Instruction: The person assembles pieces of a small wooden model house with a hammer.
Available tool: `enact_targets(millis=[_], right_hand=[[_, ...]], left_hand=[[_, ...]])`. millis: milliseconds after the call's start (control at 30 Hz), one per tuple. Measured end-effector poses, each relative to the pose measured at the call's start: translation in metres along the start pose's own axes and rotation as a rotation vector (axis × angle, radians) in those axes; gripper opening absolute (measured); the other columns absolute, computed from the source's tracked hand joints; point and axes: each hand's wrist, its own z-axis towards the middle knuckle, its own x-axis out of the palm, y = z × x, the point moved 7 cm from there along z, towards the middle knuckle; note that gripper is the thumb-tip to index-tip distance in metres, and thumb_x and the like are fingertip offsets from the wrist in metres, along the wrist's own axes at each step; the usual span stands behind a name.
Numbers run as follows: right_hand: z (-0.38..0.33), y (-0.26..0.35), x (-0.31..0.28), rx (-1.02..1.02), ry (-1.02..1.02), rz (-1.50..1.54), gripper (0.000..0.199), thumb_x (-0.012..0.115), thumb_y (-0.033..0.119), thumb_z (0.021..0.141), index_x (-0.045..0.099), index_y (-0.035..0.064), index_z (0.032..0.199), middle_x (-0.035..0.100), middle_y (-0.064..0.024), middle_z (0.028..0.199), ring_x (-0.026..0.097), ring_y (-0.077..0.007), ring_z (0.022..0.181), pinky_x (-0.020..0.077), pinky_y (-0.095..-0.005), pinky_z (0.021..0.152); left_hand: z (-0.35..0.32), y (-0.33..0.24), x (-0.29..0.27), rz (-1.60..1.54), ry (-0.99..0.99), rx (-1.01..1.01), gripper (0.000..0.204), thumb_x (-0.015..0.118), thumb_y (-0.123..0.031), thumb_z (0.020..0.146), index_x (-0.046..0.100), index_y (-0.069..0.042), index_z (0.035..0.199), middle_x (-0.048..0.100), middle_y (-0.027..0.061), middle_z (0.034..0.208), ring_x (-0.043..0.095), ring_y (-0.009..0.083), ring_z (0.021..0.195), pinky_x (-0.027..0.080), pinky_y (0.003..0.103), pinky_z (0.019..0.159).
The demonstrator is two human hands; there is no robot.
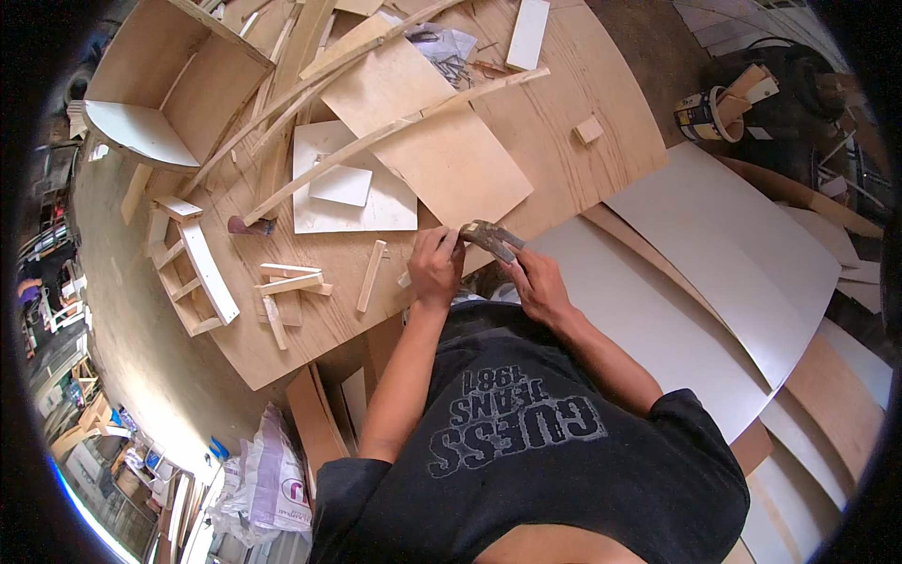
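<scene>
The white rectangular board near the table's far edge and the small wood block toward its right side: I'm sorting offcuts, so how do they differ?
Colour: the white board has a white face, while the wood block is bare tan.
Shape and size: the white board is larger and elongated; the wood block is small and stubby.
Surroundings: the white board lies near loose metal pieces, the wood block on its own.
Both rest on the wooden tabletop.

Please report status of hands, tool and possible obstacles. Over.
Right hand gripping dark metal claw hammer. Left hand beside its head, hold unclear. Long, thin pale-wood strip beyond, clear of both hands.
</scene>
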Motion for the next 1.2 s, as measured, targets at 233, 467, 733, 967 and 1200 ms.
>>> enact_targets(millis=[233, 467, 733, 967, 1200], right_hand=[[0.017, -0.012, -0.008, 0.143, -0.128, 0.136, 0.034, 0.060, 0.033, 0.110, 0.070, 0.0025, 0.120, 0.068, -0.0288, 0.094, 0.068, -0.0496, 0.092, 0.0500, -0.0561, 0.074], [0.062, 0.012, -0.032, -0.095, -0.424, -0.205, 0.031, 0.067, 0.034, 0.106, 0.068, 0.0079, 0.123, 0.070, -0.0192, 0.104, 0.071, -0.0439, 0.088, 0.0549, -0.0544, 0.074], [0.114, 0.013, -0.022, -0.175, -0.450, -0.435, 0.039, 0.074, 0.025, 0.097, 0.065, 0.0119, 0.133, 0.067, -0.0128, 0.123, 0.066, -0.0365, 0.113, 0.0570, -0.0493, 0.087], [0.071, 0.046, -0.019, -0.472, -0.577, -0.446, 0.033, 0.077, 0.014, 0.094, 0.069, 0.0100, 0.125, 0.070, -0.0136, 0.120, 0.069, -0.0332, 0.111, 0.0562, -0.0446, 0.088], [0.070, 0.026, 0.027, -0.439, 0.007, 0.134, 0.022, 0.078, 0.001, 0.089, 0.075, 0.0063, 0.111, 0.076, -0.0130, 0.106, 0.077, -0.0302, 0.092, 0.0612, -0.0400, 0.081]], left_hand=[[0.008, -0.008, -0.007, -0.004, -0.069, -0.004, 0.014, 0.080, -0.009, 0.085, 0.077, -0.004, 0.098, 0.072, 0.0109, 0.100, 0.069, 0.0334, 0.093, 0.057, 0.044, 0.081], [0.007, -0.009, -0.011, 0.053, -0.079, -0.067, 0.010, 0.083, -0.011, 0.084, 0.078, -0.007, 0.092, 0.075, 0.0069, 0.096, 0.072, 0.0299, 0.090, 0.058, 0.042, 0.081], [0.009, -0.010, -0.014, 0.050, -0.110, -0.054, 0.009, 0.083, -0.012, 0.084, 0.078, -0.009, 0.091, 0.074, 0.0043, 0.096, 0.071, 0.0294, 0.088, 0.058, 0.042, 0.079], [0.003, -0.006, -0.010, 0.053, -0.074, -0.075, 0.010, 0.083, -0.011, 0.084, 0.079, -0.009, 0.094, 0.075, 0.0063, 0.098, 0.071, 0.0300, 0.093, 0.058, 0.043, 0.081], [0.002, -0.005, -0.009, 0.058, -0.077, -0.049, 0.015, 0.079, -0.005, 0.084, 0.079, -0.007, 0.099, 0.074, 0.0065, 0.102, 0.070, 0.0308, 0.095, 0.058, 0.043, 0.082]])
